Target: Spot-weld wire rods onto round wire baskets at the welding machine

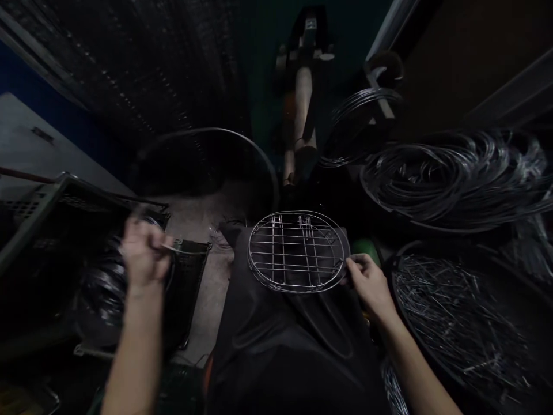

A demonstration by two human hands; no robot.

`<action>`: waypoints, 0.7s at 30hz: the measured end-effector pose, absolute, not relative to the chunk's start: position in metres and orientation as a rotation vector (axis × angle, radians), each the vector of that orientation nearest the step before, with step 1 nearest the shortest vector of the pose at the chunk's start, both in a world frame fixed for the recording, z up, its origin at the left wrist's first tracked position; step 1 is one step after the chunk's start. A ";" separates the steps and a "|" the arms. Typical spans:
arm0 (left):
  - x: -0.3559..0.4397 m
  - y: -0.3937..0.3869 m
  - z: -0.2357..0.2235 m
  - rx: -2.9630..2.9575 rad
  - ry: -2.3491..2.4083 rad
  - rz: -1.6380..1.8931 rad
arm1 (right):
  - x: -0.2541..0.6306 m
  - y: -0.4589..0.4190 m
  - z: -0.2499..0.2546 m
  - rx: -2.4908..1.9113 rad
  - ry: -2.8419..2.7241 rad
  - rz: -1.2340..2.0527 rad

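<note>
An oval wire rack (288, 269) with parallel cross bars lies on the dark cloth over my lap. My right hand (367, 282) pinches its right edge between thumb and fingers. Off to the left, above a crate, my left hand (146, 245) is raised and blurred by motion, its fingers closed on a thin metal wire. A stretch of that wire shows to the right of the fingers. A large curved wire (224, 131) arcs above and beyond the rack; whether it is the same wire, I cannot tell.
At right stand a heap of coiled wire rings (449, 173) and a dark tub (400, 248) of short metal pieces. A machine with a pale cylindrical part (303, 98) rises ahead. On the left are a green crate (26, 230) and bundled wire (101, 294).
</note>
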State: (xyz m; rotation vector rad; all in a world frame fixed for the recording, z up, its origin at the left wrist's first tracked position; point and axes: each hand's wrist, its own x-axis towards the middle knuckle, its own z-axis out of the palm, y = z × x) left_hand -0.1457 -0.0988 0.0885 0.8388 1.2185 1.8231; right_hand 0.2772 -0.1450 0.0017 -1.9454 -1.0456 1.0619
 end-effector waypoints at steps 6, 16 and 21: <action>-0.034 -0.107 -0.020 0.529 1.205 1.255 | 0.287 -0.148 -0.020 -1.991 -1.128 0.938; -0.039 -0.121 -0.028 0.849 1.446 0.863 | 0.287 -0.127 -0.026 -1.796 -1.045 0.966; -0.047 -0.117 -0.041 0.939 1.426 0.810 | 0.285 -0.122 -0.035 -1.723 -0.952 1.060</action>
